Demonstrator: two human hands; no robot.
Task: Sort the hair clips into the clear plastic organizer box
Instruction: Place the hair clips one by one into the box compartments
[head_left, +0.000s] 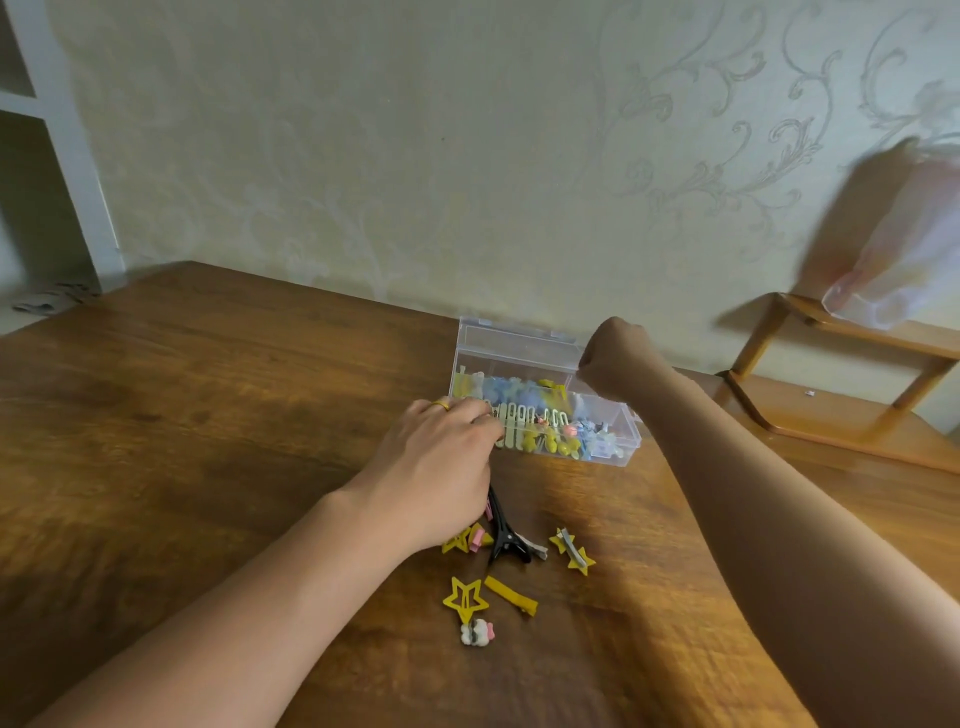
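The clear box (545, 400) sits open on the wooden table (208, 415), already holding yellow and blue clips. The left hand (441, 467) reaches into its near left corner, fingers curled (what they pinch I cannot tell). The right hand (618, 358) hovers over the box's right end, fist closed. Loose hair clips (498, 571) lie nearer the person.

Yellow star clip (465, 599), blk clip (505, 535), brown table (208, 415)
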